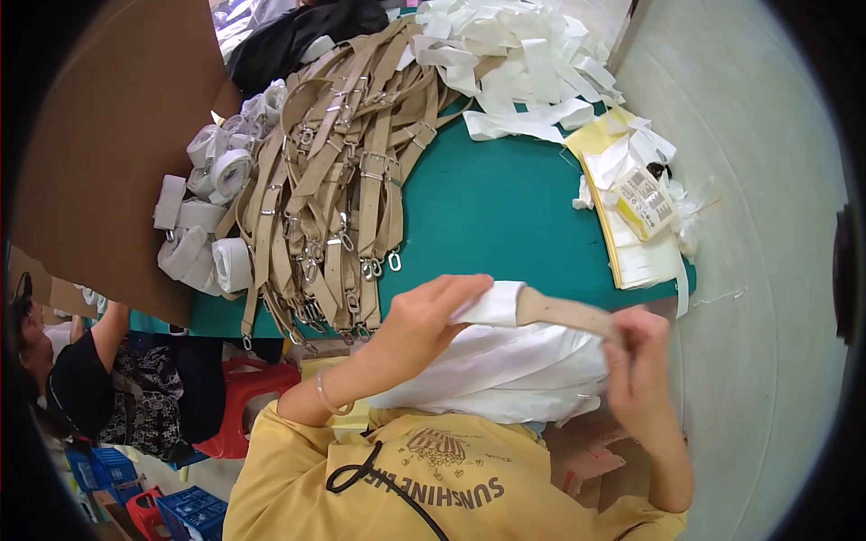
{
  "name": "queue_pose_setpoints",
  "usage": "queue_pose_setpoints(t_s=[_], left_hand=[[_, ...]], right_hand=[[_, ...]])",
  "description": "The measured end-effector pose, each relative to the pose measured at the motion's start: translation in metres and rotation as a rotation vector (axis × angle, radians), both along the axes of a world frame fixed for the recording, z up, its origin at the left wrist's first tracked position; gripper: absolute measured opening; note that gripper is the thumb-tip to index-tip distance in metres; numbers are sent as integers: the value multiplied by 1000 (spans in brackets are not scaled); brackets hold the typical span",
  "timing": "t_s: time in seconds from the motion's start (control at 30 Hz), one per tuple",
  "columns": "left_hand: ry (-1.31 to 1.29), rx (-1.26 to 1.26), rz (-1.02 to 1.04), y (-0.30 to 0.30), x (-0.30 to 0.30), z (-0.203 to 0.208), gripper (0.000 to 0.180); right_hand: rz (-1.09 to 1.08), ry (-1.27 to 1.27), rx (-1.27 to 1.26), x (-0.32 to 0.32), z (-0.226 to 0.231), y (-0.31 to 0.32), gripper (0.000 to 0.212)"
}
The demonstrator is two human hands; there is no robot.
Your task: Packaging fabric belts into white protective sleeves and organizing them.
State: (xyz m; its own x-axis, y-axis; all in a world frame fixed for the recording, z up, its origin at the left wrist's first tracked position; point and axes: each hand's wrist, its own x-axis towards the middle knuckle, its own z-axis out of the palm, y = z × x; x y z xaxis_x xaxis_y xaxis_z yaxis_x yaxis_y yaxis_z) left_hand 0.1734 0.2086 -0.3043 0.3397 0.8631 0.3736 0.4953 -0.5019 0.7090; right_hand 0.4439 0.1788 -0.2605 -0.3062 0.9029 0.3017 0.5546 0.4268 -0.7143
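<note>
A beige strap (568, 316) is stretched between my hands above the table's near edge. White paper or cloth (496, 304) is wrapped around its left end. My left hand (433, 316) is closed on that wrapped end. The strap's bare right end is pinched between the thumb and fingers of my right hand (639, 356), which is slightly blurred. Below the strap, white plastic sheeting (505, 379) lies across my lap. A large heap of beige straps (334, 171) with metal buckles and clips rests on the green table (496, 207), left of centre.
Several white-wrapped rolls (232, 176) lie left of the heap, beside a cardboard panel (117, 135). Loose white strips (523, 54) fill the far side. A paper stack (649, 257) with a packet (643, 200) sits near the right wall. A co-worker (99, 379) is at the left, near a red stool (244, 406).
</note>
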Motion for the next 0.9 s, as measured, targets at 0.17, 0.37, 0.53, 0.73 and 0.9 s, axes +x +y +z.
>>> queue_pose_setpoints(t_s=[0.17,0.37,0.53,0.73,0.9], left_hand=[[-40,179,-53,-8,39,-16,47],[-79,112,-92,-11,51,9,51],[-197,-46,-8,-12,41,31,42],[8,200,183,9,4,57,42],[-6,186,-13,2,13,54,55]], right_hand=[[6,-322,267,-21,65,10,23],[123,-543,137,-32,94,20,23],[181,-182,90,-46,88,34,31],[61,146,147,1,23,19,36],[13,-222,317,-18,101,10,36]])
